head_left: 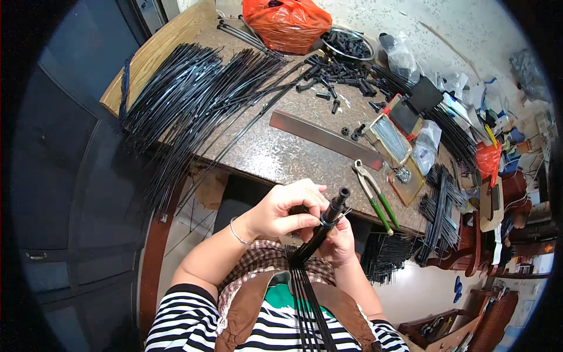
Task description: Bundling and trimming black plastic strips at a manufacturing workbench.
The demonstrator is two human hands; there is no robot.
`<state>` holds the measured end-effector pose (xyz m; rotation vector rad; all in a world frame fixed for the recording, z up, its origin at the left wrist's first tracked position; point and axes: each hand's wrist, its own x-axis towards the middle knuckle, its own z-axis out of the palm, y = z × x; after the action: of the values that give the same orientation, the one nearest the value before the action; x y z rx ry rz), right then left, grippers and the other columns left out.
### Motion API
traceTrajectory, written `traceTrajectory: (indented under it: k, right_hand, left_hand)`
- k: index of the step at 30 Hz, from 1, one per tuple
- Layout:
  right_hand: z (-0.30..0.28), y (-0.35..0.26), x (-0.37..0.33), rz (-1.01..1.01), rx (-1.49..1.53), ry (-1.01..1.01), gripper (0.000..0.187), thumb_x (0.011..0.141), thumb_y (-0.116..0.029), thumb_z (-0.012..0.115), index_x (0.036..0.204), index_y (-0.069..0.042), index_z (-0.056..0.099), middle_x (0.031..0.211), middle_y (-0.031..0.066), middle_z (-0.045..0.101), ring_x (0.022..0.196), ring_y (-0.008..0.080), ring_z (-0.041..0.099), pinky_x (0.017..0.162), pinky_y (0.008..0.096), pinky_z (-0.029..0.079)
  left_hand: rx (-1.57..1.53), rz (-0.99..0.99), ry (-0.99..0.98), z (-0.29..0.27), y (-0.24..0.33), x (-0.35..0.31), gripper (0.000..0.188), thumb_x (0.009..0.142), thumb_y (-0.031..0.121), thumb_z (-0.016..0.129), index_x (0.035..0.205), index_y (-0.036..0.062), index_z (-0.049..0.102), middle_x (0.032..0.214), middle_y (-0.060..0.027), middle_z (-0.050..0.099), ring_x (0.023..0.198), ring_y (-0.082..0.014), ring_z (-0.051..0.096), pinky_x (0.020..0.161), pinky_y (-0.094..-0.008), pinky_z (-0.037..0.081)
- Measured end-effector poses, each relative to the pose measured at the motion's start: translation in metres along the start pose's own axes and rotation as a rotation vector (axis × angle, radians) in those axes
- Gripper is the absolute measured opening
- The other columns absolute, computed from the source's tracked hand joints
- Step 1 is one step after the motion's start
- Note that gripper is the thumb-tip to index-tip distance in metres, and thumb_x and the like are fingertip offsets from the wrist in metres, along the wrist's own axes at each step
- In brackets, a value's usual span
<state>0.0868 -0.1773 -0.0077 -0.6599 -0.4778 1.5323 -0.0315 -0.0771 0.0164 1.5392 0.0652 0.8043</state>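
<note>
1. Black tube (338, 202) sits lower centre of frame, rods (305, 299) trailing toward you; tilt probably keeps its collar (329, 219) visible.
2. Your left hand (293, 205) closes thumb and fingers on it from the left; your right hand (340, 242) grips from the right, likely steadying it.
3. Pliers (374, 196) lie right of centre, seemingly for easy reach.
4. Some right fingers hidden; rods cut off at bottom edge; thin strand (346, 212) by collar unclear.
</note>
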Motion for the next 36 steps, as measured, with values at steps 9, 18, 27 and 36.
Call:
traceTrajectory:
  k: [9,18,27,36]
  right_hand:
    - [0.003,0.000,0.001,-0.094,0.013,0.054,0.029,0.068,-0.022,0.059,0.087,-0.003,0.049,0.075,0.0066,0.053,0.064,0.0157,0.051,0.057,0.0250,0.042]
    - [0.001,-0.008,-0.008,-0.050,0.062,0.061,0.030,0.069,-0.019,0.058,0.091,-0.002,0.048,0.079,0.0058,0.053,0.067,0.0143,0.052,0.062,0.0256,0.044]
    - [-0.007,-0.006,-0.005,0.060,0.011,-0.079,0.022,0.068,-0.020,0.059,0.079,-0.003,0.051,0.072,0.0063,0.053,0.064,0.0152,0.051,0.059,0.0258,0.041]
    - [0.023,-0.030,-0.020,0.025,-0.037,0.091,0.022,0.070,-0.017,0.056,0.085,-0.004,0.049,0.074,0.0056,0.052,0.066,0.0131,0.050,0.061,0.0236,0.041]
  left_hand:
    - [0.146,-0.034,0.035,0.004,0.004,0.002,0.010,0.064,0.006,0.057,0.064,0.0039,0.048,0.076,-0.0063,0.053,0.079,-0.0221,0.049,0.084,-0.0432,0.031]
    - [0.466,0.109,-0.054,0.016,0.008,0.007,0.011,0.064,0.005,0.057,0.067,0.0040,0.047,0.081,-0.0080,0.053,0.084,-0.0254,0.048,0.085,-0.0438,0.029]
    - [-0.407,-0.098,0.003,0.009,-0.008,0.002,0.013,0.059,-0.002,0.059,0.069,0.0037,0.052,0.070,-0.0035,0.050,0.074,-0.0157,0.048,0.089,-0.0388,0.025]
    - [-0.527,-0.529,0.081,0.022,0.014,0.009,0.048,0.063,0.011,0.060,0.106,0.0034,0.041,0.096,-0.0078,0.048,0.086,-0.0168,0.047,0.086,-0.0345,0.027]
